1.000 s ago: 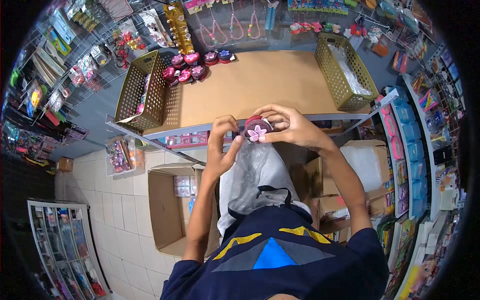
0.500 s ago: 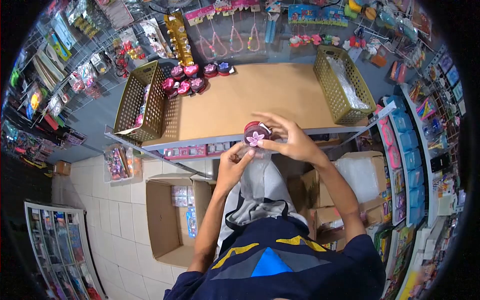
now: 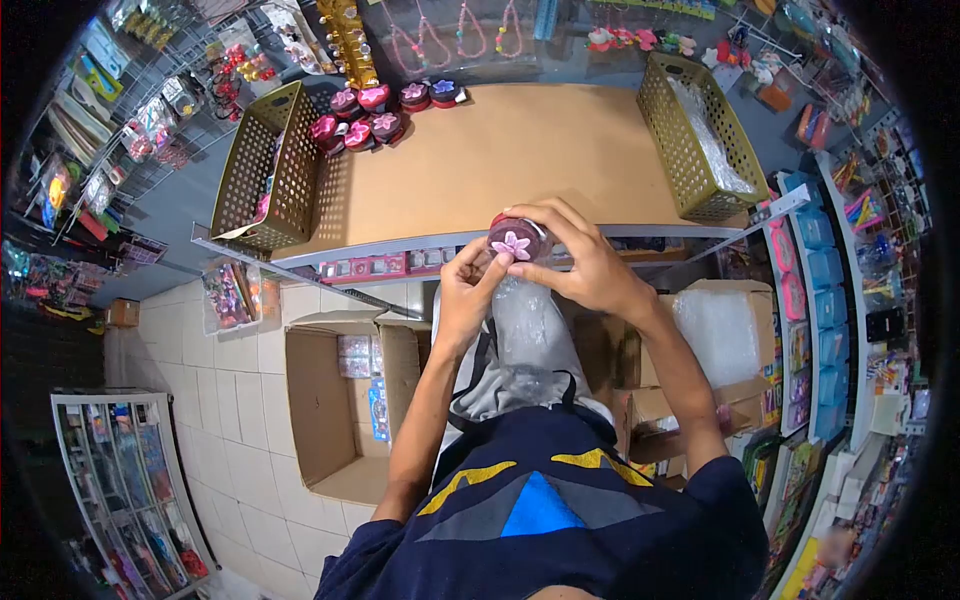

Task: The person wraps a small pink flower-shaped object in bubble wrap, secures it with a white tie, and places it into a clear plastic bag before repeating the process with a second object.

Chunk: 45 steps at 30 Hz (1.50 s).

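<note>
Close to the shelf's front edge, both hands hold a small round dark-red piece topped with a pink flower point(image 3: 511, 246). My right hand point(image 3: 590, 262) curves over its far right side, fingers across the top and thumb at the lower edge. From the left, my left hand point(image 3: 468, 292) pinches it with the thumb beside the flower. A crumpled clear plastic bag point(image 3: 525, 325) hangs just below the hands, over the lap. Similar flower-topped pieces point(image 3: 385, 127) stand grouped at the back left of the shelf.
The brown shelf point(image 3: 520, 150) carries a perforated basket point(image 3: 285, 190) at left and another basket point(image 3: 715, 190) with clear plastic at right. An open cardboard box point(image 3: 315, 400) stands on the tiled floor at left; another carton point(image 3: 745, 350) is at right. Racks of goods surround me.
The view has tilted, so the shelf sits higher in it. My right fingers have come down from being raised and now wrap over the round piece.
</note>
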Available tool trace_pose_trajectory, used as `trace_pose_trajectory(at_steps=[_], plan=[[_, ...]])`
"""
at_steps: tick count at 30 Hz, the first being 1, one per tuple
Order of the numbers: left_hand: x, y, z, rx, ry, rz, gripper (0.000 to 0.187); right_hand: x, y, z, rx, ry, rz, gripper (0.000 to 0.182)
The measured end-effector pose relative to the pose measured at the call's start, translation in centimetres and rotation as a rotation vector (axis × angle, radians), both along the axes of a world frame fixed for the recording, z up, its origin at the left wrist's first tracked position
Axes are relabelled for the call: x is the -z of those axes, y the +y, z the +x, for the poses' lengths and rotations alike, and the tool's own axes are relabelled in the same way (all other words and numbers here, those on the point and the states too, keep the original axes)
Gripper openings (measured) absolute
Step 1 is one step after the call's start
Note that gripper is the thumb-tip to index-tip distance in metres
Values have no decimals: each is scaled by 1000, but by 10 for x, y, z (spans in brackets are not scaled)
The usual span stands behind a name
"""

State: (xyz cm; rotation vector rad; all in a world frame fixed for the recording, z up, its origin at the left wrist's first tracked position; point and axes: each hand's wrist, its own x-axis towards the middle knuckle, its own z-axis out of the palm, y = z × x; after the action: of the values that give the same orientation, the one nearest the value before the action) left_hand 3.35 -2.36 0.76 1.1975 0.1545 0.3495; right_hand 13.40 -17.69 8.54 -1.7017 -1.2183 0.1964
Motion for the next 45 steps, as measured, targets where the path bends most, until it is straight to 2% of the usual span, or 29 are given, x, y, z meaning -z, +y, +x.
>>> trace_pose_trajectory(at_steps=[3,6,9,12,15,18,21,24,27,30,33,36,39,45], plan=[[-1,-4,3,-7,-16,-59,33,6,-5,8,-48,-24,-74,53],[-4,-6,5,-3,-8,-58,33,11,-9,12,-47,-80,-97,60],[-17,-12,6,-18,-37,-143,33,16,-11,-2,31,97,9,70],[-15,-10,11,-25,-60,-248,29,70,-2,-16,-22,576,312,78],[-33,-12,14,14,-108,-287,28,104,-6,-20,-205,667,-96,69],[-45,-13,13,21,-102,-208,25,121,5,-34,-208,805,79,51],[-48,-10,16,5,-115,-171,23,119,12,-37,-200,784,81,37],[-49,-9,17,-52,-85,-110,21,126,17,-35,-314,958,58,34],[-49,-6,16,-83,-45,-27,17,125,18,-43,-266,954,64,30],[-59,-8,15,-109,-82,-26,18,127,18,-44,-353,865,183,31],[-69,-9,14,-140,-93,4,19,128,12,-42,-296,804,32,34],[-72,-6,15,-170,-116,54,21,139,9,-41,-281,904,-54,38],[-77,-7,17,-166,-158,59,21,147,9,-46,-235,997,35,40],[-83,-5,21,-170,-215,41,26,149,12,-52,-174,879,52,46]])
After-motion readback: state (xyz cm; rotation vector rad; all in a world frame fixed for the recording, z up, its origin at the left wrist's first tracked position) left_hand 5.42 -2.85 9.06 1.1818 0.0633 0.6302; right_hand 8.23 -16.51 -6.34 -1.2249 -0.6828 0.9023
